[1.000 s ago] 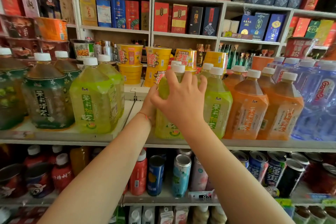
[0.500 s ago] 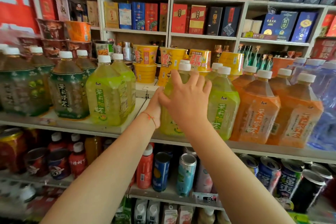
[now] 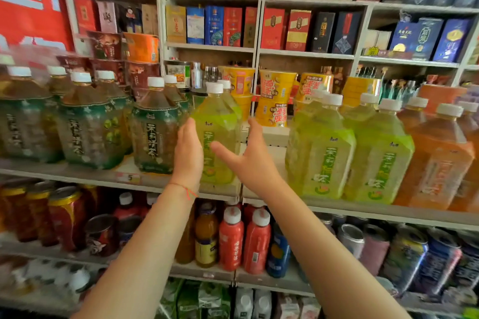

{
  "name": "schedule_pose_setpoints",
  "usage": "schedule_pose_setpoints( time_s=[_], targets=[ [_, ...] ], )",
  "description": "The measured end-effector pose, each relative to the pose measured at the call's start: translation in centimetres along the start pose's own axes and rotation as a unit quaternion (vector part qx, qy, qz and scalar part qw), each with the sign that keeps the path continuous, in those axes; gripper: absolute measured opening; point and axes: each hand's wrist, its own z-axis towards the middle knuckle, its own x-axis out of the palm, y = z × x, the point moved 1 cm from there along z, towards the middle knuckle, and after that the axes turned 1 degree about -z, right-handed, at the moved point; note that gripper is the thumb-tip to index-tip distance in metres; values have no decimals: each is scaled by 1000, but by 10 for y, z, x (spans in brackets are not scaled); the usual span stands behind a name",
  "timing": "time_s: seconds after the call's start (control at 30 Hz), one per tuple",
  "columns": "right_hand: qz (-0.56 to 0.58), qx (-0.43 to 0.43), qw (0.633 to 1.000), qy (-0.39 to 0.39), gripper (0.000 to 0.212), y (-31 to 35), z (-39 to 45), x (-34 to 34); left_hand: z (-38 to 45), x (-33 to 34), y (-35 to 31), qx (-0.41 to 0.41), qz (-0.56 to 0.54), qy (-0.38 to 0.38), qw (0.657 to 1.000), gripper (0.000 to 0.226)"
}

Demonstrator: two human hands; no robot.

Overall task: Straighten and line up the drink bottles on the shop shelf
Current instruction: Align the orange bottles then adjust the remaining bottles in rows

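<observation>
Both hands just left the right-hand bottles; left hand point(image 3: 188, 153) and right hand point(image 3: 248, 160), fingers spread, now flank the lone green bottle point(image 3: 217, 134) — next to straighten.

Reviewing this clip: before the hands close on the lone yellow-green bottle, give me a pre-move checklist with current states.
1. Left hand open beside the yellow-green bottle: ok.
2. Right hand open on the other side: ok.
3. Left palm touching the bottle: cannot tell.
4. Bottle upright: ok.
5. Bottle lined up with the yellow-green pair: not ok, a gap separates them.
6. Shelf edge supports the bottle's base: cannot tell, wrist hides it.
</observation>
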Motion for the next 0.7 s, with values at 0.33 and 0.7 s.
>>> schedule_pose_setpoints(
  time_s=[0.33, 0.7],
  targets=[
    [124, 86, 986, -63, 95, -12, 42, 43, 52, -15, 12, -115, -114, 210, 964, 51],
    [151, 94, 979, -101, 97, -24, 25, 5, 26, 19, 11, -169, -145, 296, 929, 59]
  ],
)
